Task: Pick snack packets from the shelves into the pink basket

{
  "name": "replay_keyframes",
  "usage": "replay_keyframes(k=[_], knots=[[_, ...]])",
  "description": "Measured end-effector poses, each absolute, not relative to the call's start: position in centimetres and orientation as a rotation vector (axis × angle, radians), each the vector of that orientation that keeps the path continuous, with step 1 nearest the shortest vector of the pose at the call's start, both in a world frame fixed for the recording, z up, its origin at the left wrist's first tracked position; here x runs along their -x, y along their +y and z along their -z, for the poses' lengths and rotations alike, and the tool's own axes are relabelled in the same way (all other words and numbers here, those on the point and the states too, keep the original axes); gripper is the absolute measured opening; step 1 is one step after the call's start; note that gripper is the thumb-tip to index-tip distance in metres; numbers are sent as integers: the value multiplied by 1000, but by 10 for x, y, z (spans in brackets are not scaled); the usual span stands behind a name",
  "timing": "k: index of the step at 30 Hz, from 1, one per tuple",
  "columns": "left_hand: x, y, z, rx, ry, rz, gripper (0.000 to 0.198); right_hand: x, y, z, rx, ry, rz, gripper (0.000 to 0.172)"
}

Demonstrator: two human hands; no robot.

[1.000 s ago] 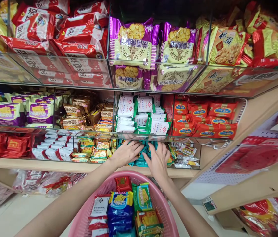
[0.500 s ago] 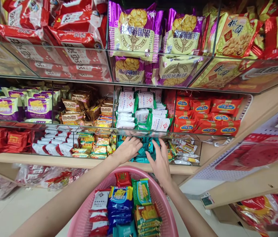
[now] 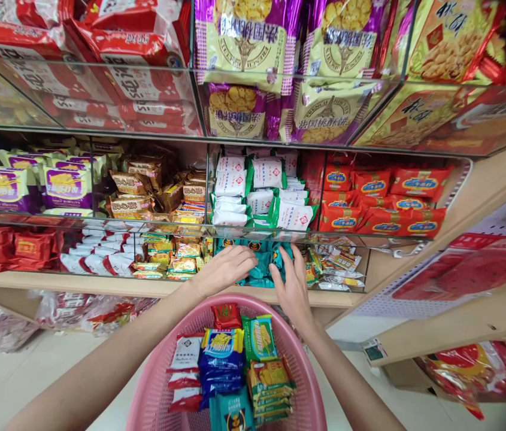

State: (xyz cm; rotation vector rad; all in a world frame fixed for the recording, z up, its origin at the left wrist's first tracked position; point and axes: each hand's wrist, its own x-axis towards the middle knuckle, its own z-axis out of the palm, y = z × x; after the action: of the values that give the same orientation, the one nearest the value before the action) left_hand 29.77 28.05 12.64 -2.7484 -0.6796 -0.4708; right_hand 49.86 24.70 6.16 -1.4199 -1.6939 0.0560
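Observation:
In the lowest shelf bin lie small teal snack packets [image 3: 260, 267] with a dark and gold emblem. My left hand [image 3: 230, 267] reaches into this bin from the left, its fingers stretched across the packets and nothing visibly gripped. From the right, my right hand [image 3: 293, 287] has its thumb and fingers on either side of one teal packet [image 3: 277, 257]. Below my hands stands a pink plastic basket [image 3: 151, 365]. Inside it are a blue biscuit pack [image 3: 222, 359], a teal pack [image 3: 233, 413], gold-green packs [image 3: 270, 383], a green pack [image 3: 259, 338], white-red packs [image 3: 186, 353] and a red pack [image 3: 226, 315].
A clear shelf front [image 3: 261, 233] runs just above my hands. White-green packets [image 3: 270, 173] and red packets [image 3: 378, 182] fill the shelf over it. Yellow-green packets [image 3: 185, 257] sit left of the teal bin, small wrapped sticks [image 3: 340, 263] right of it.
The view has shifted slightly, so the upper shelves appear higher and the basket shows more fully. My right fingers have come closer around a teal packet; my left hand stays over the bin.

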Motion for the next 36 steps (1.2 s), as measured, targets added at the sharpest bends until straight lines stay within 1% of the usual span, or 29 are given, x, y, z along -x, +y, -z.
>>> replay_keyframes(k=[3, 6, 8, 10, 12, 14, 16, 18, 20, 22, 24, 28, 32, 36], knots=[[-292, 266, -133, 2760, -701, 549, 21, -498, 245, -64, 1433, -1685, -71, 46], [-284, 243, -140, 2815, -838, 704, 22, -498, 243, -66, 1434, -1699, -61, 48], [-280, 221, -140, 2934, -1013, 836, 22, -498, 242, -66, 1435, -1705, -52, 49], [-278, 194, -133, 3100, -1341, 901, 22, -499, 241, -66, 1426, -1698, -44, 50], [-279, 165, -118, 3248, -1819, 850, 20, -499, 241, -65, 1410, -1687, -41, 51], [-281, 139, -97, 3394, -2202, 754, 17, -501, 241, -64, 1392, -1677, -41, 52], [-283, 119, -76, 3405, -2454, 623, 17, -502, 240, -63, 1375, -1674, -41, 54], [-285, 108, -58, 3322, -2556, 504, 25, -504, 240, -63, 1362, -1670, -37, 55], [-286, 103, -47, 3264, -2528, 397, 31, -505, 239, -62, 1358, -1668, -34, 56], [-286, 102, -40, 3253, -2414, 297, 30, -505, 238, -62, 1359, -1666, -30, 56], [-286, 102, -36, 3230, -2231, 224, 32, -505, 237, -61, 1363, -1665, -29, 55], [-285, 99, -30, 3099, -1736, 132, 41, -506, 236, -59, 1368, -1654, -43, 55], [-286, 88, -22, 2850, -1328, 239, 35, -505, 236, -59, 1357, -1646, -59, 54], [-285, 76, -16, 2622, -1144, 357, 44, -504, 237, -58, 1349, -1647, -76, 55]])
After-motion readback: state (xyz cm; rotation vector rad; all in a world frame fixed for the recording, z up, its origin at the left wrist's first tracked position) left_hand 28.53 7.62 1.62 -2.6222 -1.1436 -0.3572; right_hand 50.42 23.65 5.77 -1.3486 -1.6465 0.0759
